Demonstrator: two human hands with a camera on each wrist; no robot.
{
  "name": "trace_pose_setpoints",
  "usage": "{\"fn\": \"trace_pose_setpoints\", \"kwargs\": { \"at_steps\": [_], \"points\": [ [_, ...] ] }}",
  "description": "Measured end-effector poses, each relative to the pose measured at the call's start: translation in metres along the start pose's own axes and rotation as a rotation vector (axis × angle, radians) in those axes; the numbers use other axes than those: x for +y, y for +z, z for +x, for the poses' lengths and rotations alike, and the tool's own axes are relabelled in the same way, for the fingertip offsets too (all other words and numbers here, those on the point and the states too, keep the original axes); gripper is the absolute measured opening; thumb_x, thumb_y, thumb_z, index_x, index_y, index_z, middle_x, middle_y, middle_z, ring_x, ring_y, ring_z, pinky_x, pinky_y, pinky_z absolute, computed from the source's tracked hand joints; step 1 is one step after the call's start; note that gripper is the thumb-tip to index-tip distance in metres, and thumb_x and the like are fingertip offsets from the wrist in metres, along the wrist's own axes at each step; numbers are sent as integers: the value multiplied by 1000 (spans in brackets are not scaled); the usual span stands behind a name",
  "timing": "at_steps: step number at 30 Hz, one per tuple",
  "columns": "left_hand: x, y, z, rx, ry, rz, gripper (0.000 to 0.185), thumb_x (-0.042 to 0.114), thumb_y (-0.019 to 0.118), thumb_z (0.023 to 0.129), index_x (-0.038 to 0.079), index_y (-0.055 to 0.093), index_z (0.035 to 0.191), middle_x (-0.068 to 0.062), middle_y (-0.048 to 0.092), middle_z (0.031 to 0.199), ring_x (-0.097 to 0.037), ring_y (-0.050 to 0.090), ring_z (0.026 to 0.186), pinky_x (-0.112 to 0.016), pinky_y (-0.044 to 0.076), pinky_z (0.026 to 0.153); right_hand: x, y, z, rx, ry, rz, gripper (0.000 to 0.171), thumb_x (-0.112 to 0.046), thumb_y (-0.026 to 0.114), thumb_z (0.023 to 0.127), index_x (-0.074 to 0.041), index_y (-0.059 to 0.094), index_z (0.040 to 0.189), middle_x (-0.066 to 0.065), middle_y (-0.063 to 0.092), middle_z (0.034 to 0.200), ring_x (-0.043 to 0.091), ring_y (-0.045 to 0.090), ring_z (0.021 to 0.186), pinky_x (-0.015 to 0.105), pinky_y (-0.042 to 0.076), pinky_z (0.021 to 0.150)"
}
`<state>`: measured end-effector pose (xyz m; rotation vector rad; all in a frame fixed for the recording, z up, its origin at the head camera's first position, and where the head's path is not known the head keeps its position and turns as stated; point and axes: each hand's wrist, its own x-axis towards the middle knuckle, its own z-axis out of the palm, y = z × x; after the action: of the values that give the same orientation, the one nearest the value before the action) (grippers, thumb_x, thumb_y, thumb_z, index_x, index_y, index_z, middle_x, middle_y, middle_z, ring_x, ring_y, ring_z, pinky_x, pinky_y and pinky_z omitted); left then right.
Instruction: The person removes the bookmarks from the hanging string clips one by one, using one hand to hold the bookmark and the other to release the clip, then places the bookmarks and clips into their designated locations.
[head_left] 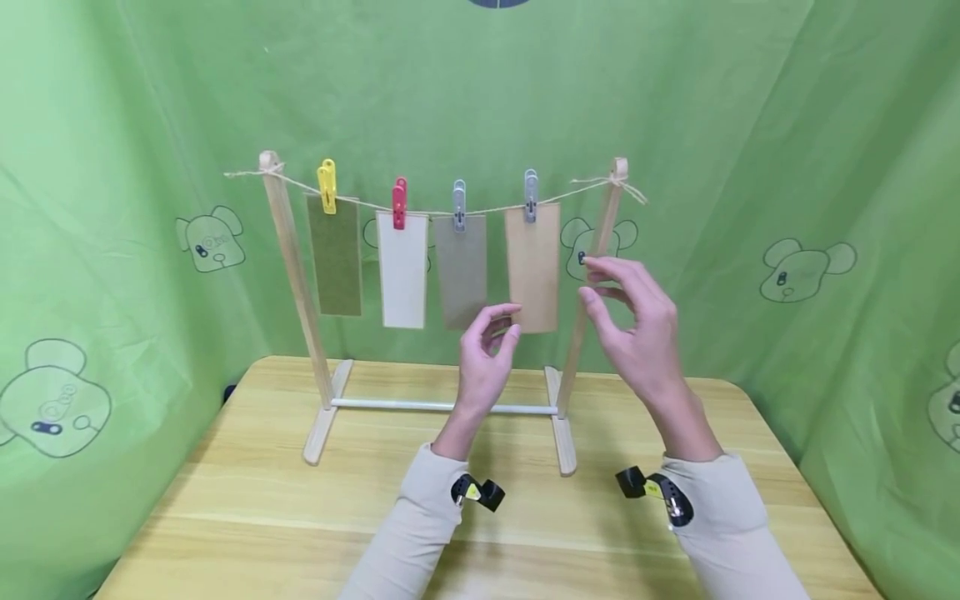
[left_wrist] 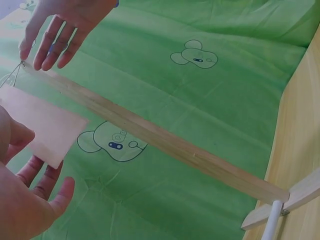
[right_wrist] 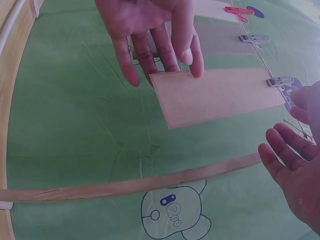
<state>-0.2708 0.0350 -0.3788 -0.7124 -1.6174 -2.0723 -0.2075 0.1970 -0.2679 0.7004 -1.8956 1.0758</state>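
Observation:
A wooden rack (head_left: 567, 371) stands on the table with a twine line (head_left: 491, 210) strung between its posts. Four cards hang from pegs: olive (head_left: 335, 254), white (head_left: 403, 268), grey (head_left: 461, 271) and tan (head_left: 532, 267). My left hand (head_left: 504, 321) hovers at the tan card's lower edge with loosely curved fingers and grips nothing. In the right wrist view, the left hand's fingertips (right_wrist: 192, 57) overlap the tan card's (right_wrist: 220, 95) end. My right hand (head_left: 600, 287) is raised with spread fingers beside the right post (left_wrist: 160, 140), holding nothing.
Yellow (head_left: 327, 185), red (head_left: 400, 202) and two grey pegs (head_left: 459, 204) (head_left: 530, 194) clip the cards. The wooden table (head_left: 247, 500) lies in front of the rack. Green cloth printed with bears (head_left: 750, 125) closes in the back and both sides.

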Motion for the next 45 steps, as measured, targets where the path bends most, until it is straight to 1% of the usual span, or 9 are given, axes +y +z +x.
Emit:
{"fn": "trace_pose_setpoints", "kwargs": {
  "at_steps": [4,7,14,19,23,29,35,42,45],
  "points": [
    [0,1,-1,28,17,-1,28,-9,61,95,-6,63,123,-19,66,123,-33,64,111,-47,56,101,1,1,4,-10,-27,-3,32,15,66,91,12,65,122,23,66,114,37,63,103,39,60,94],
    [1,0,-3,45,33,4,28,-11,61,94,-6,64,121,-19,66,120,-33,65,108,-43,59,97,9,3,9,-6,-48,-7,32,15,67,90,11,65,122,23,67,115,35,64,102,39,61,93],
    [4,1,-9,55,49,-1,28,-13,63,92,-7,64,119,-21,67,116,-34,66,102,-39,61,91,25,2,25,-8,-85,-71,34,11,72,88,6,68,122,17,68,117,18,64,98,35,61,91],
    [6,2,-12,69,46,-3,26,-11,65,92,-7,65,118,-22,67,113,-35,66,98,-31,62,85,20,0,37,-38,-113,-117,34,8,75,87,3,70,121,15,69,120,26,66,96,30,60,91],
    [7,3,-13,72,53,-1,26,-11,65,92,-7,65,118,-22,68,113,-36,66,98,-30,61,85,15,-1,51,-52,-154,-143,34,5,75,88,1,71,121,12,69,121,28,66,98,26,58,91],
    [8,4,-15,74,65,26,28,-14,63,91,-6,66,118,-19,67,115,-34,66,99,-34,62,85,12,-3,72,-77,-224,-198,33,4,74,88,0,71,121,13,70,120,30,65,103,33,58,89],
    [10,4,-17,73,91,18,28,-15,62,91,-6,66,118,-19,66,115,-30,66,97,-33,62,84,10,-5,89,-99,-226,-200,34,5,74,88,1,71,121,14,70,119,31,66,104,40,58,94],
    [12,6,-21,78,98,23,28,-14,63,91,-6,67,117,-17,65,114,-27,64,96,-33,62,83,4,-6,103,-171,-246,-255,33,3,72,90,2,70,123,15,70,121,29,66,107,37,57,96],
    [13,5,-22,81,102,18,28,-15,63,90,-6,67,117,-19,65,114,-27,64,96,-32,61,83,-1,-6,110,-221,-222,-288,31,0,70,94,2,68,125,15,69,124,28,65,111,38,55,99]
  ]
}}
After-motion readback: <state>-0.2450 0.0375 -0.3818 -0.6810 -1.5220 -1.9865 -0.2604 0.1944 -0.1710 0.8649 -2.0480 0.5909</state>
